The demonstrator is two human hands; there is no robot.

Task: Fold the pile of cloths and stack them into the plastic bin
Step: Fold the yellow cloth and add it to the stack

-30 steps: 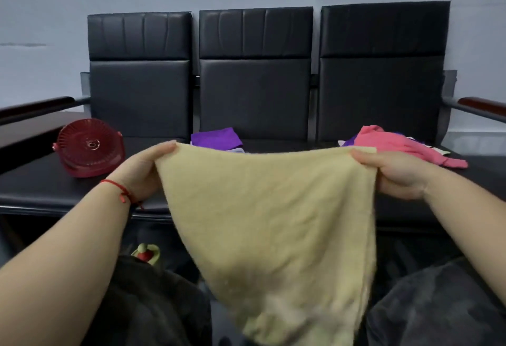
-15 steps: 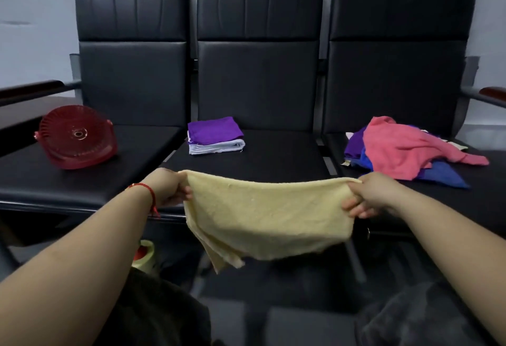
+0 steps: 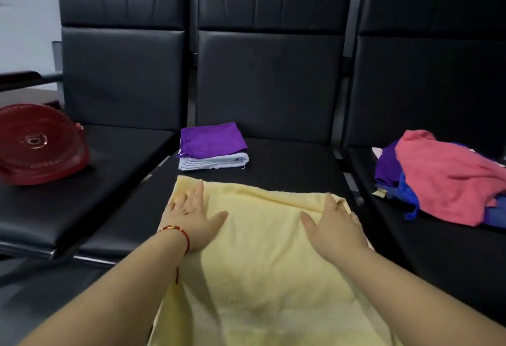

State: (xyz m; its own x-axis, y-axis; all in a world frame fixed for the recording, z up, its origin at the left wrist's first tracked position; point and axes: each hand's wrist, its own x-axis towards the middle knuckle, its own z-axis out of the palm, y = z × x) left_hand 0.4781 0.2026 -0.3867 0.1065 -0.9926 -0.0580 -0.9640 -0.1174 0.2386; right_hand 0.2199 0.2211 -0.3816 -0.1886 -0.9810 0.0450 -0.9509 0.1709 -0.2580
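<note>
A pale yellow cloth (image 3: 260,258) lies spread on the middle black seat, its near part hanging over the seat's front edge. My left hand (image 3: 191,217) presses flat on the cloth's left side, fingers straight. On its right side my right hand (image 3: 332,225) lies flat as well. Behind the yellow cloth sits a small stack of folded cloths, a purple cloth (image 3: 212,140) on a white cloth (image 3: 216,161). A loose pile of unfolded cloths, pink (image 3: 449,178) over blue and purple, lies on the right seat. A red plastic bin (image 3: 38,144) rests tipped on the left seat.
Three black padded seats with tall backrests (image 3: 271,77) form a row; a wooden armrest (image 3: 19,77) is at far left. Narrow gaps separate the seats.
The yellow cloth was held up in the air by its top corners; it has come down onto the middle seat. Both hands let go of the corners and now lie flat on it.
</note>
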